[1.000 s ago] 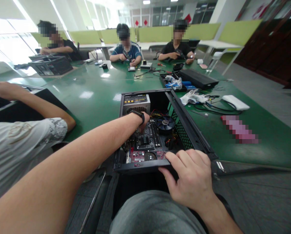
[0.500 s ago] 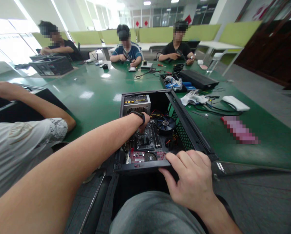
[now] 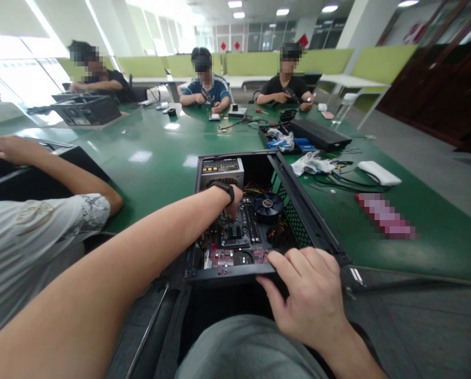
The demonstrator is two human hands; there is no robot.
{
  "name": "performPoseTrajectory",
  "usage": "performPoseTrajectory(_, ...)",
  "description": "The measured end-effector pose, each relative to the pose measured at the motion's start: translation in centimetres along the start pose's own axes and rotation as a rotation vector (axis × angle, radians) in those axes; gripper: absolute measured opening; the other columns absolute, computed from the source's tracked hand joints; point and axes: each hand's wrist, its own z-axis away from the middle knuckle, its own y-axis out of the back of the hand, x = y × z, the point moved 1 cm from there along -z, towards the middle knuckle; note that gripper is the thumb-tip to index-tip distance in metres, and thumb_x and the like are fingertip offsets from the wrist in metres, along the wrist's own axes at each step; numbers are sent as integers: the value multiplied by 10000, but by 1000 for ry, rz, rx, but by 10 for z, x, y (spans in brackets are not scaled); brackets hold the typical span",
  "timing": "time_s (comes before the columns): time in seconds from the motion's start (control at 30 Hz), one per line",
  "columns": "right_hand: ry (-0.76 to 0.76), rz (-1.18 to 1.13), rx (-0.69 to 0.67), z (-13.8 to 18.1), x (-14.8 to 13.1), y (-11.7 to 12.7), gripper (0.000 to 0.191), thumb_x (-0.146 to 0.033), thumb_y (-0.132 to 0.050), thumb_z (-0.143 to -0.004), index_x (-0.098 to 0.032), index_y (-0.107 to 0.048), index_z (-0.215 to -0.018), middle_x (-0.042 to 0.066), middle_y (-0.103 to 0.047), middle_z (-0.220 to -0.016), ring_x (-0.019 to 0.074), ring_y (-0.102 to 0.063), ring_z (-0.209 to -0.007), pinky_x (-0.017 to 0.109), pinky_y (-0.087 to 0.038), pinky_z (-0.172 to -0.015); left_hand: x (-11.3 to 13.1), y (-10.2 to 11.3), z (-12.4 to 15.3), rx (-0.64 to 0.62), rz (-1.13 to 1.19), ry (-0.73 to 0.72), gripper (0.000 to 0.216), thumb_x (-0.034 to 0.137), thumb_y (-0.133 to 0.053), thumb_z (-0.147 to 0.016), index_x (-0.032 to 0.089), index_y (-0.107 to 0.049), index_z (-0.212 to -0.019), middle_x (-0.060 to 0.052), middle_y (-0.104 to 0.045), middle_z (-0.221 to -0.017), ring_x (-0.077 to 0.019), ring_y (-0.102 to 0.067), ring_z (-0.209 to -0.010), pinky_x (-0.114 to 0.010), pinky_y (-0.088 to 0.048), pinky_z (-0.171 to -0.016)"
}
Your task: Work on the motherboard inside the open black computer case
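An open black computer case lies at the near edge of the green table. Inside are a motherboard, a round CPU fan and a grey power supply. My left hand, a black band on its wrist, reaches down into the case onto the motherboard beside the fan; its fingers are hidden. My right hand is wrapped round the near rim of the case, fingers curled over the edge.
A person in a white shirt sits close on my left with an arm on another black case. Three more people sit at the far side. White gloves, black cables and a white box lie to the right.
The view has tipped slightly, so everything sits a little lower in the picture. Both hands keep their places on the case.
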Motion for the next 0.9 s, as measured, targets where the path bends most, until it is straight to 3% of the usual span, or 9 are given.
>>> performPoseTrajectory(0.1, -7, -6, -28, 0, -1, 2, 277, -408, -619, -869, -220, -645, -1071, 45, -586, -852, 230, -465, -842, 416, -318, -806, 0, 3, 3, -10, -28, -14, 469, 437, -833, -570, 150, -801, -940, -126, -770, -988, -285, -701, -931, -300, -536, -818)
performPoseTrajectory(0.2, -21, -1, -23, -1, -1, 1, 264, -423, -638, -875, -231, -643, -1056, 34, -581, -831, 223, -463, -829, 404, -313, -802, -1, 7, 8, 56, -10, -65, 514, 507, -776, -624, 126, -787, -968, -158, -757, -1028, -283, -701, -914, -304, -537, -769)
performPoseTrajectory(0.43, -22, 1, 9, -21, 9, -13, 228, -412, -664, -872, -228, -620, -999, 24, -576, -834, 217, -464, -834, 381, -303, -797, -26, 25, 15, 371, 131, -82, 398, 497, -653, -681, 194, -772, -911, -78, -764, -874, -215, -693, -802, -269, -505, -689)
performPoseTrajectory(0.67, 11, 171, -58, -90, 40, -42, 295, -499, -611, -898, -205, -589, -912, 51, -585, -879, 220, -476, -894, 359, -298, -821, -72, 58, 30, 672, 197, 50, 348, 453, -605, -705, 173, -765, -838, -72, -750, -796, -203, -669, -732, -278, -485, -656)
performPoseTrajectory(0.9, -3, 269, -67, -178, 75, -92, 405, -565, -590, -893, -165, -608, -952, 101, -618, -944, 231, -530, -960, 379, -373, -866, -100, 63, 47, 792, 306, 153, 300, 437, -596, -714, 180, -731, -790, -53, -745, -792, -174, -650, -714, -270, -455, -642)
